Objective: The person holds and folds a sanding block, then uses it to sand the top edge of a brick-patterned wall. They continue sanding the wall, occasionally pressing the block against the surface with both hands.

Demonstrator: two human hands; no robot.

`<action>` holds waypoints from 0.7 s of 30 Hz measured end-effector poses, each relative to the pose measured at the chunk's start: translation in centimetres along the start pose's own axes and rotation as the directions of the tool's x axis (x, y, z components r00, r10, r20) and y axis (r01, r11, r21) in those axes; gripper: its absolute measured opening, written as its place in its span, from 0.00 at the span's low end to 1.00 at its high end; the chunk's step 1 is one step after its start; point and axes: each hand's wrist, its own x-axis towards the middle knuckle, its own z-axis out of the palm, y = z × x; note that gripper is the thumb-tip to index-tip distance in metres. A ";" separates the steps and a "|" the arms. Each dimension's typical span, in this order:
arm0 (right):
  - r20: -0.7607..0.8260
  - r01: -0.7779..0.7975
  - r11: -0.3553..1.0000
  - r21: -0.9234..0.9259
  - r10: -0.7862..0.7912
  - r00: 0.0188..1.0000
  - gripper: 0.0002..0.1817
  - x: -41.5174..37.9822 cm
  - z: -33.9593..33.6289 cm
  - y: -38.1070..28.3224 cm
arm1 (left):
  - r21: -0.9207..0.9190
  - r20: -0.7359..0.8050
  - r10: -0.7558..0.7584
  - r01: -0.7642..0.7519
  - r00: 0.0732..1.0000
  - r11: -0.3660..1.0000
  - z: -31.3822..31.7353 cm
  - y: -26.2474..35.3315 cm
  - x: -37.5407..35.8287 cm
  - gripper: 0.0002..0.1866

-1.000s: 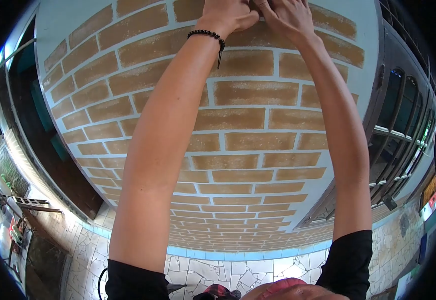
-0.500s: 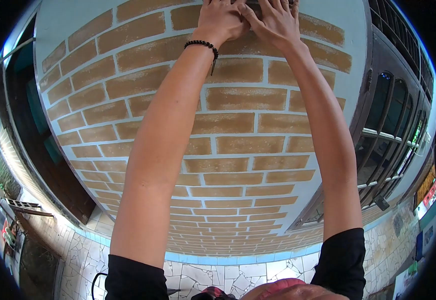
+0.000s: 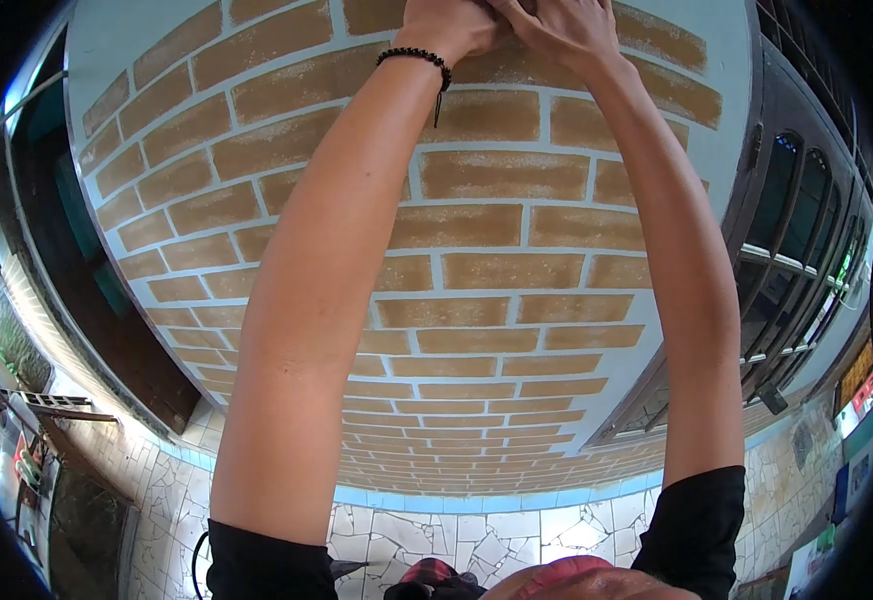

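Observation:
Both arms reach up against a wall (image 3: 501, 175) painted with tan bricks and pale blue joints. At the top edge of the view is my left hand (image 3: 456, 25), with a black beaded bracelet (image 3: 414, 54) at its wrist. Close beside it, my right hand (image 3: 566, 28) meets it near the thumbs. The fingertips of both hands are cut off by the frame's top edge, so whatever they touch or hold up there is hidden.
A dark barred window (image 3: 781, 240) stands to the right. On the left is a dark doorway (image 3: 86, 260). Below lies a floor of cracked pale tiles (image 3: 436, 545), and a bench-like rack (image 3: 66, 405) sits at the lower left.
Both hands have shifted slightly up and right in the view, so less of their fingers shows. The wall and window appear moved slightly too.

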 end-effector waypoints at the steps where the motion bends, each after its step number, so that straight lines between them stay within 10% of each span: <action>1: -0.002 -0.001 1.000 -0.010 0.001 1.000 0.53 0.0 0.0 0.0 | -0.015 0.002 0.000 0.000 1.000 1.000 -0.2 0.1 0.1 0.43; 21: 0.016 0.000 1.000 0.018 0.000 1.000 0.51 0.1 -0.2 0.1 | -0.022 -0.074 0.010 -0.012 0.997 1.000 0.5 0.0 0.0 0.45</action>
